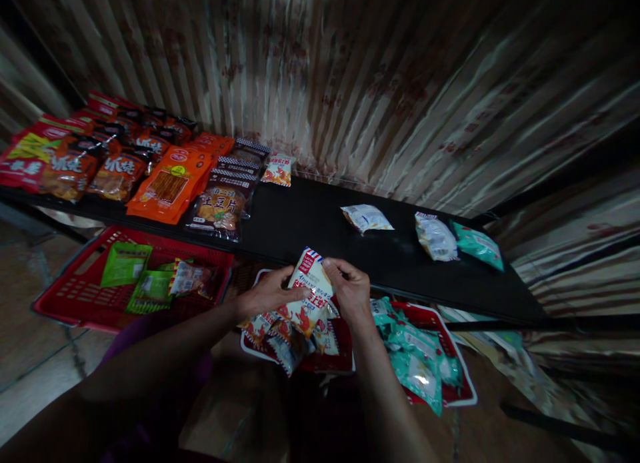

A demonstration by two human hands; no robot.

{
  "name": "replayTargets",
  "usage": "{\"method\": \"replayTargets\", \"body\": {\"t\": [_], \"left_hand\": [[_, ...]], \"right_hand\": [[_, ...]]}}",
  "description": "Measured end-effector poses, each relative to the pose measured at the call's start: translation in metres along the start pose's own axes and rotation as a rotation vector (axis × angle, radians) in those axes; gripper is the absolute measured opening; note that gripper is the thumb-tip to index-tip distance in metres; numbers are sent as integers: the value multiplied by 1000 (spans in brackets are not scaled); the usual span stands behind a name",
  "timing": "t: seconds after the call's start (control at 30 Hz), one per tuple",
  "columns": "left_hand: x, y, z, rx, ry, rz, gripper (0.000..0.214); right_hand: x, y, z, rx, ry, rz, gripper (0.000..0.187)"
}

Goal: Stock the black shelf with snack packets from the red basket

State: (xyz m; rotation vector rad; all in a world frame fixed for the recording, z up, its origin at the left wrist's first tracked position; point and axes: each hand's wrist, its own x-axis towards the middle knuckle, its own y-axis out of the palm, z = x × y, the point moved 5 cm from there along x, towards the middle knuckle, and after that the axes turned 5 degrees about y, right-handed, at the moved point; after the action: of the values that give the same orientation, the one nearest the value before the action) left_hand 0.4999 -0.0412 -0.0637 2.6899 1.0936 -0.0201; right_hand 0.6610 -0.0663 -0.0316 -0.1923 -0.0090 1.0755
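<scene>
Both hands grip one white and red snack packet (309, 291) just below the front edge of a black shelf (310, 220). My left hand (270, 293) pinches its left side, and my right hand (350, 291) pinches its upper right corner. Under the hands sits a red tray (330, 362) with several similar white and red packets (287, 340). Teal packets (415, 356) lie in another red tray to the right.
The shelf carries rows of orange and red packets (167, 186) at the left, dark packets (220, 210), a small packet (278, 170) at the back, and white (367, 218), pale (436, 237) and teal (479, 245) packets to the right. A red basket (75, 296) with green packets stands lower left. Corrugated wall behind.
</scene>
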Motion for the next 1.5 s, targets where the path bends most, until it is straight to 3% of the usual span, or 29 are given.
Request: {"method": "replayTargets", "body": {"t": [0.27,0.6,0.87,1.27,1.5], "left_hand": [[3,-6,-4,-91,12,-98,50],[7,-19,-10,-205,63,-204,49],[13,-26,-8,-260,116,-277,48],[16,-26,-10,-350,102,-273,48],[15,-27,-11,-289,107,-299,50]], "right_hand": [[-2,1,2,85,2,67,36],[-4,13,-15,255,157,204,46],[-13,24,-4,266,131,369,56],[-14,27,-1,232,121,261,55],[-11,27,-8,258,137,221,55]]}}
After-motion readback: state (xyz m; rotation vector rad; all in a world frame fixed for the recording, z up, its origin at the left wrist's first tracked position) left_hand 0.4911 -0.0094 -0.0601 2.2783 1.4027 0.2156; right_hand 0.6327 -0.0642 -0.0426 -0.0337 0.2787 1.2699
